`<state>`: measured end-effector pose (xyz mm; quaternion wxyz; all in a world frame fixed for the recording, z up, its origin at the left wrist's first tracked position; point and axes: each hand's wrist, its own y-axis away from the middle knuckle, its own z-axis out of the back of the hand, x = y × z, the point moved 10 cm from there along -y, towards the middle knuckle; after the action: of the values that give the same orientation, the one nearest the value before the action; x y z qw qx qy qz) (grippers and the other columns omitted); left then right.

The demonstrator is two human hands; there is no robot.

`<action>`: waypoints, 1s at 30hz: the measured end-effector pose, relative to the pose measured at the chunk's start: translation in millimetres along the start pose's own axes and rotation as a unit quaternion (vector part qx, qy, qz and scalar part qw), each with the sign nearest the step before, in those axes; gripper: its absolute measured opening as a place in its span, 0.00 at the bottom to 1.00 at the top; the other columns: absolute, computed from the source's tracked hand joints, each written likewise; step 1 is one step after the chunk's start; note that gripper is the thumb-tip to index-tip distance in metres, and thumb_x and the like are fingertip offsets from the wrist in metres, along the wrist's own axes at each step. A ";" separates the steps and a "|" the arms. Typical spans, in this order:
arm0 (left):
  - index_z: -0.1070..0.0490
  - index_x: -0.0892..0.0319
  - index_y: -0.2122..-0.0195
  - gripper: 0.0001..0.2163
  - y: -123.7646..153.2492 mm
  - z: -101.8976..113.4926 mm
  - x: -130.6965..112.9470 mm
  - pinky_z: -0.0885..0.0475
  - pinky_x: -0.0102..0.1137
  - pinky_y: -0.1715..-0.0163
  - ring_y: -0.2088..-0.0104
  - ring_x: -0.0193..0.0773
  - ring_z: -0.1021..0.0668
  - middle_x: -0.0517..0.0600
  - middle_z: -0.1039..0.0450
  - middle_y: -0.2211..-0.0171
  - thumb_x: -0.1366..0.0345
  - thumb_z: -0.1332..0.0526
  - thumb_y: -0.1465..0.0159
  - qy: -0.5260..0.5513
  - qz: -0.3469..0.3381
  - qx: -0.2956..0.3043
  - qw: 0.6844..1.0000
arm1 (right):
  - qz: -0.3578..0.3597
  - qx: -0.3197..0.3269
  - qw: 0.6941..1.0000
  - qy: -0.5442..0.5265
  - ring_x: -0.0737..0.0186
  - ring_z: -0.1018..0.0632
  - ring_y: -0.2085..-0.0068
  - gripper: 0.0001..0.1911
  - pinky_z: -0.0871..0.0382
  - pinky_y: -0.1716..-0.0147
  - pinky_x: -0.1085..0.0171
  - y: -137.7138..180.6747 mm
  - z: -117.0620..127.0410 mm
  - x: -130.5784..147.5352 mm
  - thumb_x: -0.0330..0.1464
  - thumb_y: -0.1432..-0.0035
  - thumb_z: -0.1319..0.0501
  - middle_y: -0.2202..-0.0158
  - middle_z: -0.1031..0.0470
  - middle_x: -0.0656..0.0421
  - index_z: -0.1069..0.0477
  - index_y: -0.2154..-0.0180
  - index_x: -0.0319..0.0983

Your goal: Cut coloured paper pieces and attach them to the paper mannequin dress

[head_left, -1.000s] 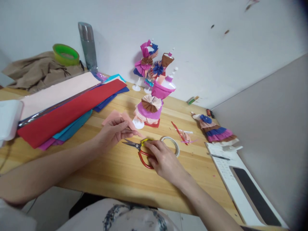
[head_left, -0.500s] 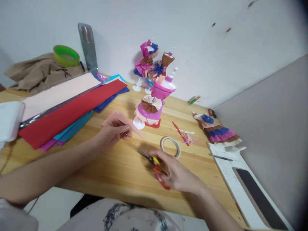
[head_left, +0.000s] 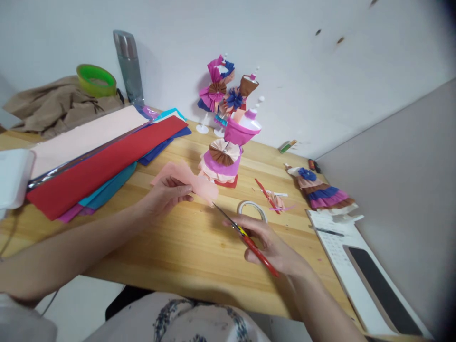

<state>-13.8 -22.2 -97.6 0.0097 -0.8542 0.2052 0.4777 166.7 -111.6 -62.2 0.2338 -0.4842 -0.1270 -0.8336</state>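
Observation:
Between its thumb and fingers, my left hand (head_left: 171, 192) pinches a thin piece of peach crepe paper (head_left: 203, 186) above the wooden table. My right hand (head_left: 267, 240) holds a pair of red-handled scissors (head_left: 254, 249) with yellow near the pivot. The blade tips point up and left, close to the lower right edge of the paper. Behind the paper stands a small dress form (head_left: 242, 135) in a magenta bodice with a pleated brown-and-cream rosette. A roll of white tape (head_left: 254, 209) lies just beyond my right hand, which partly hides it.
Folded crepe sheets, red (head_left: 110, 161) on top, lie at left near a white device (head_left: 14, 178). A bottle (head_left: 128, 69), brown cloth (head_left: 46, 107) and green tape roll (head_left: 96, 80) stand behind. Paper scraps (head_left: 276, 199), a ruffled paper dress (head_left: 322, 190) and a white board (head_left: 331, 247) are at right.
The scissors have turned in my right hand and moved up toward the paper. The peach paper has tilted, showing more of its face. My left hand has hardly moved.

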 end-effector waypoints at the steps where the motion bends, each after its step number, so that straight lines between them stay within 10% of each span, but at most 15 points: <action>1: 0.19 0.58 0.72 0.04 0.0 -0.1 0.5 0.23 0.27 0.66 0.66 0.37 0.19 0.49 0.19 0.70 0.71 0.28 0.49 0.002 0.001 0.001 1.000 | -0.004 -0.005 1.000 0.000 0.52 0.22 0.58 0.29 0.28 0.58 0.57 -0.9 1.3 -1.2 0.49 0.47 0.34 0.55 0.22 0.50 0.26 0.47 0.41; 11: 0.19 0.60 0.69 0.04 0.7 -13.3 2.4 0.25 0.38 0.51 0.61 0.42 0.18 0.51 0.19 0.70 0.71 0.30 0.47 0.017 0.002 0.045 0.999 | -0.024 -0.008 0.999 -0.030 0.66 0.31 0.73 0.19 0.35 0.75 0.68 -14.9 0.1 -1.6 0.39 0.46 0.34 0.65 0.24 0.57 0.23 0.54 0.39; 30: 0.19 0.62 0.70 0.06 0.0 -7.1 8.9 0.22 0.30 0.60 0.66 0.37 0.18 0.51 0.18 0.71 0.68 0.27 0.49 0.019 0.035 0.047 0.998 | -0.046 0.028 0.998 -0.024 0.68 0.42 0.76 0.17 0.46 0.79 0.69 -22.4 -3.9 -10.0 0.44 0.44 0.36 0.77 0.40 0.65 0.24 0.58 0.41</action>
<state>-3.9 -26.7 -101.0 0.0290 -0.8538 0.2573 0.4517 156.5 -91.5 -72.5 0.2053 -0.4911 -0.1785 -0.8276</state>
